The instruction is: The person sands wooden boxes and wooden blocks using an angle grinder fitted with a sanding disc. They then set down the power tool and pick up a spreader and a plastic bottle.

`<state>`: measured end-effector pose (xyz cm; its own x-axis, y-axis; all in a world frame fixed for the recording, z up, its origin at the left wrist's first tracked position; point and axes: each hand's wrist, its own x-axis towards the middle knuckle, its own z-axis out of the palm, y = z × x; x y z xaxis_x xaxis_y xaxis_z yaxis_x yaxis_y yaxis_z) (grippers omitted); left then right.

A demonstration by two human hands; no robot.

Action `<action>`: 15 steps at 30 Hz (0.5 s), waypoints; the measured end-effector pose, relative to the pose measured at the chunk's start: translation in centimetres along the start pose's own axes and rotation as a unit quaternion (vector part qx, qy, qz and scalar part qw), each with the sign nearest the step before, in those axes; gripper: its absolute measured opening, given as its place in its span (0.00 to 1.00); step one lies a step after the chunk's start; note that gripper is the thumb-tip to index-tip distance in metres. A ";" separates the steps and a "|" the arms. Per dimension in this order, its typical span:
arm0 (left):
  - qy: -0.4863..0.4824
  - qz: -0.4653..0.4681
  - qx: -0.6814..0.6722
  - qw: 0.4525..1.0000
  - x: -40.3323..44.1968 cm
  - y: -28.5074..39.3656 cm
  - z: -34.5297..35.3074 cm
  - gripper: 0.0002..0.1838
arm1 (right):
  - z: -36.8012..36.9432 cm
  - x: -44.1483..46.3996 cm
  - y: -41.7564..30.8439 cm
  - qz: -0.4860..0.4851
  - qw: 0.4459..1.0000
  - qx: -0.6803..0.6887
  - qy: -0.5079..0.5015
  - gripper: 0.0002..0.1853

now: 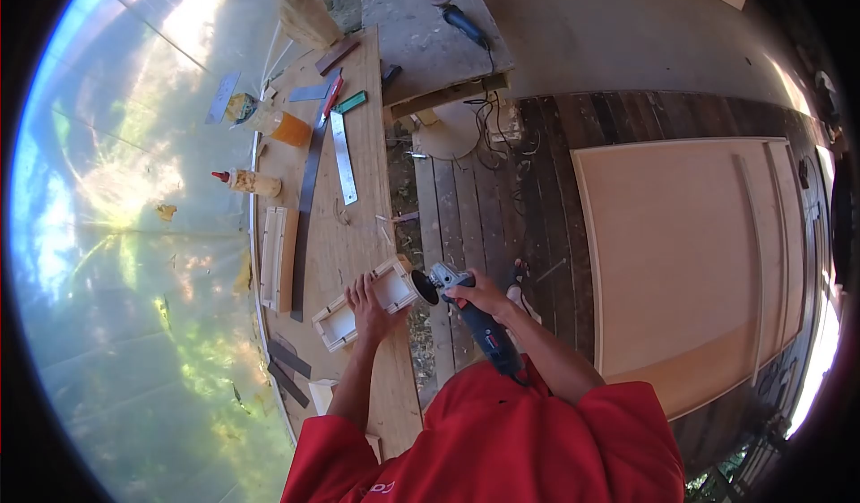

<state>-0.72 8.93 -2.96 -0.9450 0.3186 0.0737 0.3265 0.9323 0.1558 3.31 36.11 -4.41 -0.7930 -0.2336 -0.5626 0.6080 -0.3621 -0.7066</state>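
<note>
My left hand [368, 310] presses on a small open wooden box [339, 326] at the edge of the workbench, its fingers over the near side and the box lying at a slant. In my right hand [484, 293] is a blue and black angle grinder [489, 335], gripped near its metal head. The grinder's dark round disc [425, 287] is at the right end of the box; whether they touch I cannot tell. Its body points down toward my red shirt.
The plywood bench [363, 225] holds a metal ruler [344, 158], a green-handled square [350, 103], a glue bottle [250, 182], an orange jar [290, 128] and another wooden box [278, 259]. Another grinder [464, 26] lies on the grey table. A large wooden panel [672, 261] is at right.
</note>
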 end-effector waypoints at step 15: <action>0.002 -0.001 0.002 1.000 0.1 0.1 -0.2 0.62 | 1.1 0.5 -2.1 -0.033 0.999 0.012 -0.003 0.30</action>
<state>-0.82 9.08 -2.78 -0.9456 0.3159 0.0780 0.3244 0.9337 0.1518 1.58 35.71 -2.74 -0.8315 -0.2147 -0.5124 0.5536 -0.3986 -0.7312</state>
